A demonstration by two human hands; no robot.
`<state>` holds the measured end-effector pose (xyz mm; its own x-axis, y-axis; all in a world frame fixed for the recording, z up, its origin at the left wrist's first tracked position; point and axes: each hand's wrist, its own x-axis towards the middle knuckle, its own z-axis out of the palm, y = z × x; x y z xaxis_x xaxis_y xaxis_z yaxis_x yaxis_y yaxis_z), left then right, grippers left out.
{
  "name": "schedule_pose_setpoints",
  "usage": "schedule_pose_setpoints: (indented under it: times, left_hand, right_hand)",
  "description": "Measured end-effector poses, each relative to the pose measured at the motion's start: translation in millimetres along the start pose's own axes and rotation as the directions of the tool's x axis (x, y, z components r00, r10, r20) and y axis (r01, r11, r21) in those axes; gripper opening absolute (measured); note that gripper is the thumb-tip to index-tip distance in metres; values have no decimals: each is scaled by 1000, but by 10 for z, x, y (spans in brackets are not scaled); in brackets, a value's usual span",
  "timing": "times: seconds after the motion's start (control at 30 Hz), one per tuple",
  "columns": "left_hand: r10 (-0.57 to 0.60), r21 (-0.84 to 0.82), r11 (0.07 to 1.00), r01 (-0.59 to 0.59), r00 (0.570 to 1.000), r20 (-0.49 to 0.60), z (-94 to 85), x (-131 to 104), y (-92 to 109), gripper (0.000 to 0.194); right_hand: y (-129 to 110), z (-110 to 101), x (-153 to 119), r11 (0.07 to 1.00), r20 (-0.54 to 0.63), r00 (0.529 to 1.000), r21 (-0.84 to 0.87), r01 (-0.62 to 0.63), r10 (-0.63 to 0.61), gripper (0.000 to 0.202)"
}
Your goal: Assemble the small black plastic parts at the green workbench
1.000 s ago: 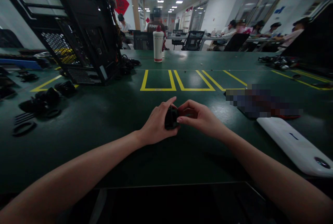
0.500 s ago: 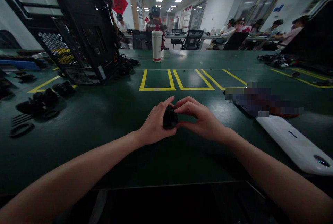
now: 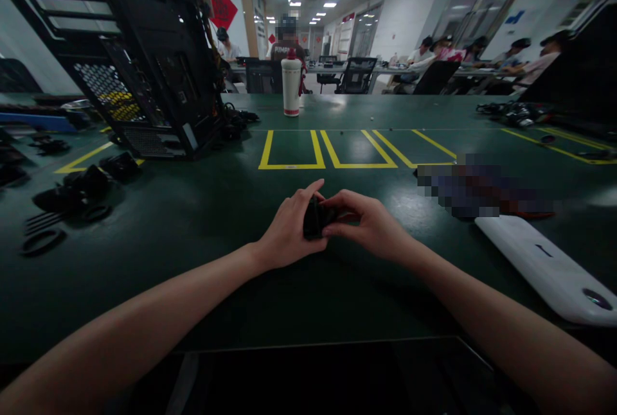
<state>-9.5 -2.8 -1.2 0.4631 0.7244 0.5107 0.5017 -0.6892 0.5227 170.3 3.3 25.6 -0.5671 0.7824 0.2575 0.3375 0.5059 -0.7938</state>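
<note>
Over the dark green table (image 3: 193, 299), a small black part (image 3: 313, 219) sits between my two hands. My left hand (image 3: 289, 229) is wrapped round its left side, with one finger pointing up and away. From the right, the fingers and thumb of my right hand (image 3: 364, 222) close on the part's right side, where a dark piece shows between them. The part's exact shape is too dark to make out.
A black computer case (image 3: 159, 81) stands at the back left, black parts (image 3: 87, 184) in front of it. A white bottle (image 3: 291, 87) stands beyond yellow tape outlines (image 3: 292, 166). On the right lie a white device (image 3: 544, 264) and a blurred-out object (image 3: 482, 190). People sit farther back.
My right hand's fingers have come together more tightly at the part's right side, and a dark piece now shows between them. My left hand has barely moved.
</note>
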Motion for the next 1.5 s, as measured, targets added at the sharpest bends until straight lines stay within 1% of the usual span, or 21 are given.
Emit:
schedule_pose_setpoints:
  times: [0.07, 0.13, 0.23, 0.3, 0.37, 0.47, 0.53, 0.6, 0.7, 0.77, 0.83, 0.97, 1.07, 1.13, 1.2, 1.3, 1.4, 1.5]
  left_hand:
    - [-13, -13, 1000, 13, 1000, -7, 4, 1, 0, 81]
    - [-20, -14, 1000, 20, 1000, -16, 10, 0, -2, 80]
    - [-24, -6, 1000, 23, 999, -34, 17, -2, -7, 80]
    - [-24, 1, 1000, 24, 999, -37, 17, -3, -9, 81]
    - [-24, 6, 1000, 24, 999, -29, 13, -2, -11, 83]
    - [-24, 5, 1000, 24, 1000, -16, 6, 0, -10, 82]
    - [-26, -2, 1000, 26, 1000, -14, 4, 2, -11, 81]
    - [-28, -7, 1000, 28, 1000, -12, 5, 3, -14, 81]
    - [-37, -11, 999, 37, 999, -5, 9, 3, -16, 82]
    - [-45, -16, 999, 46, 999, 17, 7, 6, -11, 80]
    - [-62, -32, 997, 64, 997, 53, 1, 13, -5, 79]
    - [-129, -72, 988, 136, 987, 101, -24, 33, -36, 73]
    - [-179, -82, 978, 193, 971, 157, -56, 41, -128, 69]
    - [-209, -79, 970, 230, 955, 210, -80, 40, -207, 70]
    - [-218, -71, 968, 241, 946, 240, -101, 34, -275, 73]
    - [-190, -68, 975, 209, 957, 221, -125, 22, -311, 81]
    - [-109, -42, 992, 118, 979, 174, -152, 15, -263, 88]
    - [-46, 40, 998, 39, 982, 182, -166, 18, -174, 84]
  right_hand:
    - [-13, -11, -5, 999, -22, 999, -42, 32, -33, 29]
    - [-35, -29, -9, 991, -27, 998, -122, 53, -57, 32]
    - [-65, -49, -17, 967, -5, 997, -243, 73, -76, 41]
    - [-72, -51, -23, 961, 20, 997, -262, 83, -80, 45]
    - [-72, -46, -28, 971, 31, 997, -225, 77, -72, 46]
    - [-73, -44, -31, 995, 26, 999, -89, 41, -39, 44]
    - [-79, -50, -31, 1000, 21, 1000, -7, 22, -22, 39]
    - [-88, -61, -29, 1000, 20, 1000, 13, 22, -23, 33]
    - [-89, -75, -21, 998, 30, 998, -25, 58, -57, 30]
    - [-65, -81, -12, 996, 48, 996, -51, 78, -75, 33]
    - [-13, -86, -1, 995, 69, 995, -72, 70, -66, 36]
    - [140, -108, 23, 992, 126, 992, -128, -8, 25, 35]
    - [228, -144, 33, 978, 151, 985, -201, -54, 85, 38]
    - [249, -170, 31, 966, 143, 985, -252, -62, 101, 43]
    - [244, -190, 25, 957, 140, 984, -284, -66, 110, 48]
    - [223, -193, 19, 948, 146, 983, -312, -59, 109, 50]
    - [221, -161, 20, 943, 130, 987, -330, -46, 93, 49]
    - [226, -115, 26, 947, 90, 992, -316, -58, 91, 45]
